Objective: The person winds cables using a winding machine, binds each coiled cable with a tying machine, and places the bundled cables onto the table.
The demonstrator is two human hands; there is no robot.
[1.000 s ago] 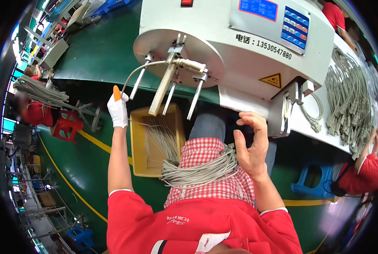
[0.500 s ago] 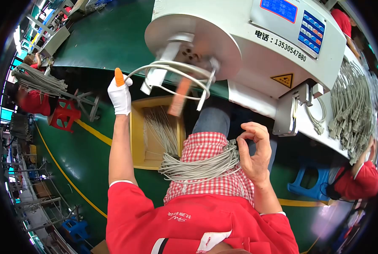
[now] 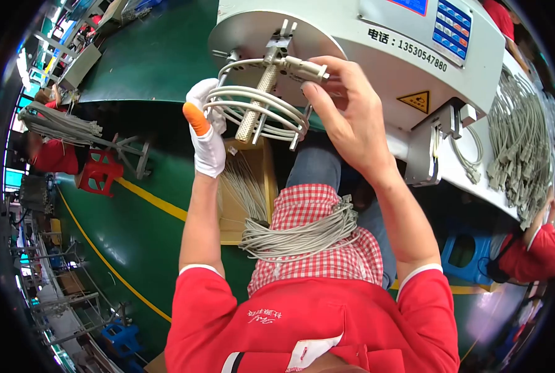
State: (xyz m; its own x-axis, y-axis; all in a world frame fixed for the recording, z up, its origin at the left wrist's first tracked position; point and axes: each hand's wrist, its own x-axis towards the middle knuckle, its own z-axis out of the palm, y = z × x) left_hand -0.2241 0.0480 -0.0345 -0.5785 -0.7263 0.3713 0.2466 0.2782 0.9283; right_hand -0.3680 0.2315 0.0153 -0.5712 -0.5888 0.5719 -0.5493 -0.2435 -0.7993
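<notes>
A grey cable [image 3: 246,93] lies coiled in several turns around the metal pins of the round plate [image 3: 321,37] on the white machine [image 3: 358,62]. My left hand [image 3: 206,127], in a white glove with an orange finger cot, is closed on the left side of the coil. My bare right hand [image 3: 352,112] is at the cable's connector [image 3: 305,68], its thumb and fingers around the connector's right end. The knurled rod [image 3: 259,102] stands in the middle of the coil. A bundle of grey cables [image 3: 299,236] rests across the checked apron on my lap.
Below the machine is a yellow bin [image 3: 268,180] with loose cables. More cables [image 3: 519,143] lie on the white table at right, beside a metal fixture [image 3: 423,152]. Co-workers in red sit at both sides, near a red stool [image 3: 97,172] and a blue stool [image 3: 467,255].
The spinning plate looks still now, with more turns of cable on its pins. My left hand has moved right to the coil. My right hand has risen from near my lap to the connector.
</notes>
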